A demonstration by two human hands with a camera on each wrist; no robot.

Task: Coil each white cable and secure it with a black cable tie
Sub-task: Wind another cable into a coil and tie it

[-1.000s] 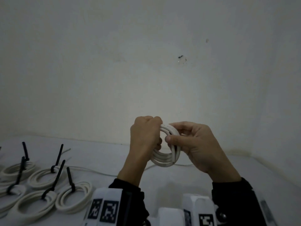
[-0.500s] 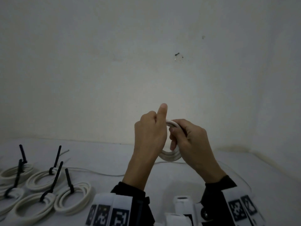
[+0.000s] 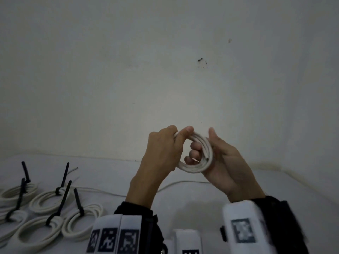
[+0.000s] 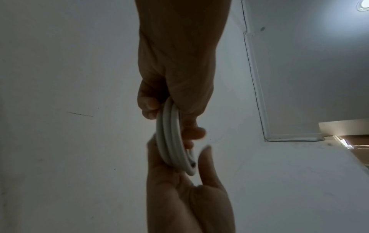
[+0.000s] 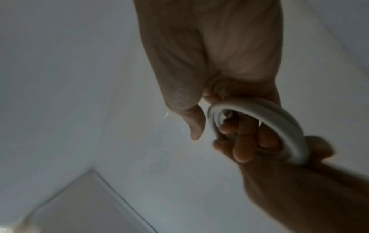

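Wall (image 3: 128,79): big, plain and pale. It fills the top of the head view. It has a small dark mark (image 3: 200,60) on it.
Desk (image 3: 110,173): white, and it meets the wall at the back. The light is dim.
Ceiling (image 4: 299,63): the left wrist view looks up at it. A bright lamp (image 4: 363,5) is in the corner of that view.
Tied coils (image 3: 80,222): a bunch of white cable rings lie on the desk at the far left, close together. Each one has a black tie (image 3: 78,202) around it, and the tie ends stick up.
Loose cable (image 3: 102,191): a thin white line lies on the desk. It runs from the tied coils and goes behind the arms.
Sleeves (image 3: 135,213): dark, with white boxes strapped on the wrists.
Left hand (image 3: 161,153): its fingers and thumb are curled tight around the left side of the coil.
Right hand (image 3: 223,162): its fingers poke through the ring and curl around the right side. The thumb sticks up, off the coil.
Coil (image 3: 200,165): a white cable wound into a small ring. It is up in the air, above the desk, between both hands. It has no tie on it. One cut end (image 4: 192,164) shows on the right side.
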